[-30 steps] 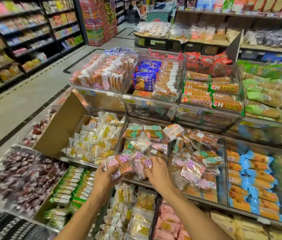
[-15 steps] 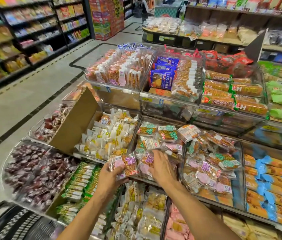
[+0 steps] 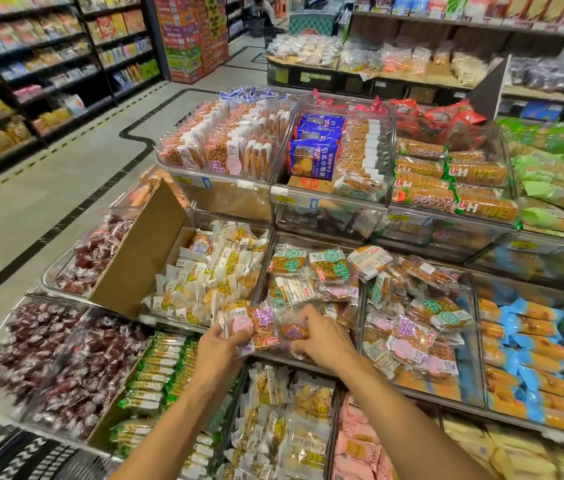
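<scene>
Head view: right of the cardboard box [image 3: 142, 261], the left hand [image 3: 219, 349] grips a pink-labelled packet [image 3: 251, 327] and the right hand [image 3: 323, 339] pinches a second packet [image 3: 293, 331]. Both seem light, slippery-wrapped and brittle inside; hold the sealed edges, gently.

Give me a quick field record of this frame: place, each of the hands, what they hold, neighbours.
place: shop aisle, tiered clear snack bins
left hand: grips pink-labelled packets at the front edge of the middle bin
right hand: fingers curled on a purple-labelled packet, close beside the left
middle bin: loose packets with green and purple labels
left of it: cardboard box, flap up, pale wrapped cakes inside
right of it: blue-and-orange packets
</scene>
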A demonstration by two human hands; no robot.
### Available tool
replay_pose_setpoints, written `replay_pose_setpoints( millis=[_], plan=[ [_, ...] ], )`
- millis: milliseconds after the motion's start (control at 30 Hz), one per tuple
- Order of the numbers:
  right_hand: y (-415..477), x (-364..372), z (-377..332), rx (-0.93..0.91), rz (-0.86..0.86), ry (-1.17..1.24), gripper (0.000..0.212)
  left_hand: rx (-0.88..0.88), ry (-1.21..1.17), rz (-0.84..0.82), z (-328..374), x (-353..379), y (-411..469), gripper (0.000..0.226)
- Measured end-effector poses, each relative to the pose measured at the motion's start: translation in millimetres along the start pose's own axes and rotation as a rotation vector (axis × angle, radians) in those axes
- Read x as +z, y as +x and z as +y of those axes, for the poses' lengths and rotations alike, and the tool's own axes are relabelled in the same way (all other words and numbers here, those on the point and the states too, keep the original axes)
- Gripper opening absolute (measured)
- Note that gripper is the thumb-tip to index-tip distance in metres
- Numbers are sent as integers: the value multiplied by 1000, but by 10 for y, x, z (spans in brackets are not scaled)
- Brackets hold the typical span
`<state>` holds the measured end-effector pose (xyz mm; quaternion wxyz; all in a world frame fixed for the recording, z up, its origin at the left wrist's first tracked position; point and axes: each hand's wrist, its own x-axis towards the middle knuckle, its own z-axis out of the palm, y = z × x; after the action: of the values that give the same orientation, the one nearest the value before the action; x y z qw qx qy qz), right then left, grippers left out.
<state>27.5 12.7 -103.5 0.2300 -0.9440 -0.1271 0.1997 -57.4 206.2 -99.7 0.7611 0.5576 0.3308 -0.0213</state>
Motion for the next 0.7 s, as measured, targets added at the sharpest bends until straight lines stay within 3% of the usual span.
replay_pose_setpoints(
  millis=[100,233,333,433,533,633,700],
  plan=[
    [-82,-77,18,70,94,106,33,-35,-42,-43,80,13,-14,31],
    [-247,-196,163,181,239,351,45,-65,-92,-131,166,77,1,24],
    [-441,-300,339,316,334,709,80,-28,-57,-218,169,185,28,33],
    [-667,-370,531,397,407,1200,106,-24,-59,-271,113,343,7,25],
    [-879,-448,712,419,433,1551,88,-18,-6,-309,55,535,-35,40],
    [-1017,-519,889,423,432,1639,62,-1,64,-339,15,744,-90,41],
    [-1082,-562,997,414,428,1625,60,-8,53,-348,2,875,-156,36]
  ],
)
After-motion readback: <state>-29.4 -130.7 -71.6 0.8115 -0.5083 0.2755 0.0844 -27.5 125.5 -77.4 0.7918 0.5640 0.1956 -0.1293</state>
